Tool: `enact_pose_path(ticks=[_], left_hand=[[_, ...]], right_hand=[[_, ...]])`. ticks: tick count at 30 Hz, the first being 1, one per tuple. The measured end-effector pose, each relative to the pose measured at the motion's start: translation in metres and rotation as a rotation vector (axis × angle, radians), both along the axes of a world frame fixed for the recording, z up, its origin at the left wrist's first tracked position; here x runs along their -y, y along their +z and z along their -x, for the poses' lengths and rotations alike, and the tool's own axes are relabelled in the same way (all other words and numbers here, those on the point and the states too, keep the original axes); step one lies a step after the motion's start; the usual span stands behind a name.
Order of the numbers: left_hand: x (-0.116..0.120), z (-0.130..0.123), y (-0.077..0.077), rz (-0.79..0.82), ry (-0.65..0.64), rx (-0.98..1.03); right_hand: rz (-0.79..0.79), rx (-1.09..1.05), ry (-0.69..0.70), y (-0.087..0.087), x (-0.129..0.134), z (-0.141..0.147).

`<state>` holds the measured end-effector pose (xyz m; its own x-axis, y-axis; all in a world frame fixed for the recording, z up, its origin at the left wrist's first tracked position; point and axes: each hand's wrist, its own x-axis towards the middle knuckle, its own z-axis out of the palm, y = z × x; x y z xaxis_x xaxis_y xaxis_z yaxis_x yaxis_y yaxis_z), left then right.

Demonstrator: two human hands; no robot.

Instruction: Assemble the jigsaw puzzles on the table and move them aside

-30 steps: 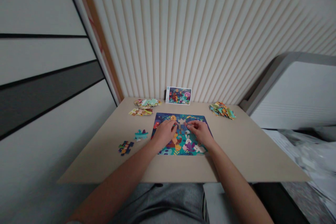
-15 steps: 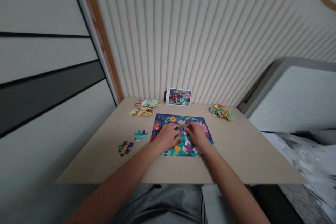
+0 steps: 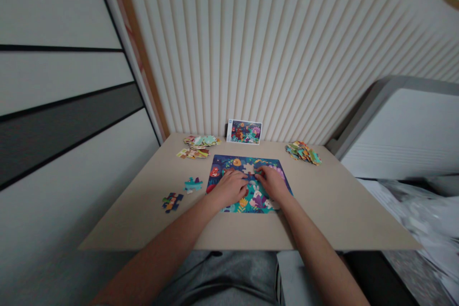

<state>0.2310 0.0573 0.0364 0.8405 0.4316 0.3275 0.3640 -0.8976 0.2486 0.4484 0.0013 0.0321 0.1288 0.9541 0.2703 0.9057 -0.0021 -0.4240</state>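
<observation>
on the table: a jigsaw puzzle lies assembled for the most part, in the middle of a beige table, with bright flowers and white rabbits on a dark blue ground.

left hand: the left hand rests on the puzzle, just left of a gap.

right hand: the right hand rests on the puzzle, just right of that gap.

grip: both hands lie with fingers curved down onto the puzzle; whether either pinches a piece cannot be told.

work in hand: by how things lie, pieces are being fitted near the gap, which shows pale table through it.

loose pieces: two piles sit far left, another pile far right, and a teal cluster and a joined clump lie left of the puzzle.

picture card: a picture card leans against the ribbed wall.

writing: no brand or lettering can be read.
</observation>
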Motion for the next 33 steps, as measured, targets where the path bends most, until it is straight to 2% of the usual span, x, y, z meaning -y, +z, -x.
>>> enact_pose_path(ticks=[7,16,20,23,27,31,33], left_hand=[[0.009,0.003,0.004,-0.046,0.002,-0.011],[0.01,-0.012,-0.004,-0.101,-0.017,-0.053],[0.022,-0.015,-0.009,-0.149,0.03,-0.093],[0.035,-0.013,-0.005,-0.184,0.052,-0.138],[0.06,0.004,0.008,-0.219,0.044,-0.179],[0.092,0.042,0.017,-0.196,-0.044,-0.232],[0.103,0.063,0.017,-0.162,0.01,-0.246]], right_hand=[[-0.032,-0.072,-0.241,0.005,0.01,-0.04],[-0.011,-0.065,-0.224,0.005,0.01,-0.036],[-0.002,-0.062,-0.199,0.004,0.01,-0.038],[0.014,-0.045,-0.192,0.002,0.009,-0.04],[0.024,-0.035,-0.173,0.002,0.008,-0.041],[0.035,-0.033,-0.154,0.004,0.008,-0.04],[0.042,-0.025,-0.156,0.005,0.008,-0.038]])
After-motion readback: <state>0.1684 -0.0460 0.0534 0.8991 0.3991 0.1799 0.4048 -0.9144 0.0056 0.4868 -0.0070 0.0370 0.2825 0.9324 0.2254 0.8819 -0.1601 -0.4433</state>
